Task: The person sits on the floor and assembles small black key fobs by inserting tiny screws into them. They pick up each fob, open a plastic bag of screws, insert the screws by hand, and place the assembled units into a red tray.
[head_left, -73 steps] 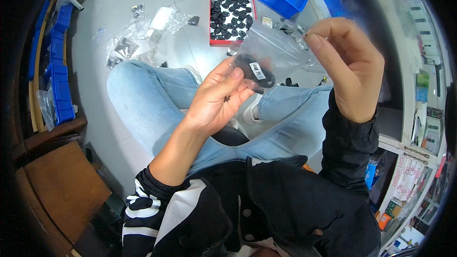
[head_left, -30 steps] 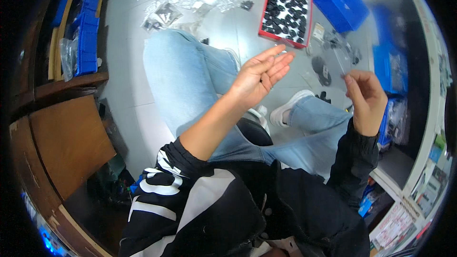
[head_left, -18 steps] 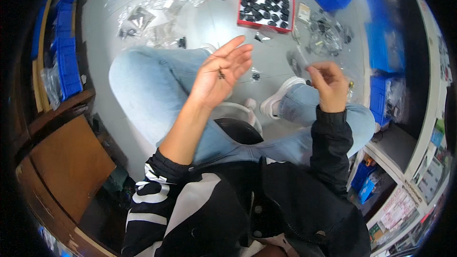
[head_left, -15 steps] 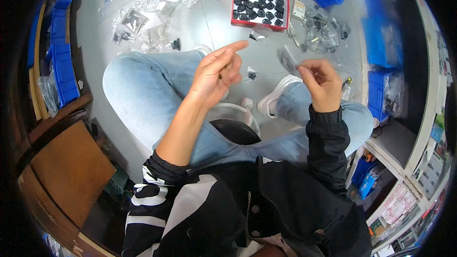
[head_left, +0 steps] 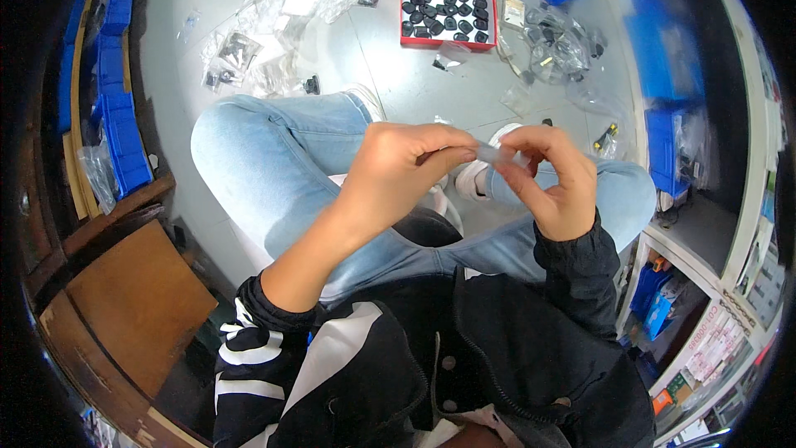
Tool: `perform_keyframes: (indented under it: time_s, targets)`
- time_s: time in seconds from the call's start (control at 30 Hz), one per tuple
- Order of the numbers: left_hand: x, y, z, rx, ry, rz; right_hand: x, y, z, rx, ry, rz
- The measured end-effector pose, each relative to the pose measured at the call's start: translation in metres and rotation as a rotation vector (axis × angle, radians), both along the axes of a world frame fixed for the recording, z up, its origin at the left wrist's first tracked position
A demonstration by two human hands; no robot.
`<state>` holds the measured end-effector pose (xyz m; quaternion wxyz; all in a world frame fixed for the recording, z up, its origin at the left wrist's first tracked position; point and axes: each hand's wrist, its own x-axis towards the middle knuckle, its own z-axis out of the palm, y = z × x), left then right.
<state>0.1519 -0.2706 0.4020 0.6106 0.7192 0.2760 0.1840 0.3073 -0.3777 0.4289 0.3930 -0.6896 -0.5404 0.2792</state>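
Left hand (head_left: 398, 162) and right hand (head_left: 560, 178), fingertips nearly closed, pinch a clear bag (head_left: 491, 154) nearer the wearer than the red box (head_left: 477, 46); probably light, limp, slippery, best gripped by its edges.

Greyish bag (head_left: 492, 153), pale-blue jeans (head_left: 265, 145), red box (head_left: 421, 43)

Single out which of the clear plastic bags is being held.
It is the clear bag pinched by the left hand and the right hand; the other bags, such as those right of the red-edged box, touch neither hand.
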Motion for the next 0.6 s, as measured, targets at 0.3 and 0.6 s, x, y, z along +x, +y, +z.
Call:
perform_keyframes:
  time_s: [0.3,0.6]
  targets:
    - [-0.025,-0.034,0.001,-0.129,0.099,0.026,-0.029,-0.05,-0.013,0.047,0.152,-0.106]
    - [-0.034,-0.068,0.005,0.243,0.098,-0.036,-0.053,-0.067,-0.021,0.085,0.003,-0.069]
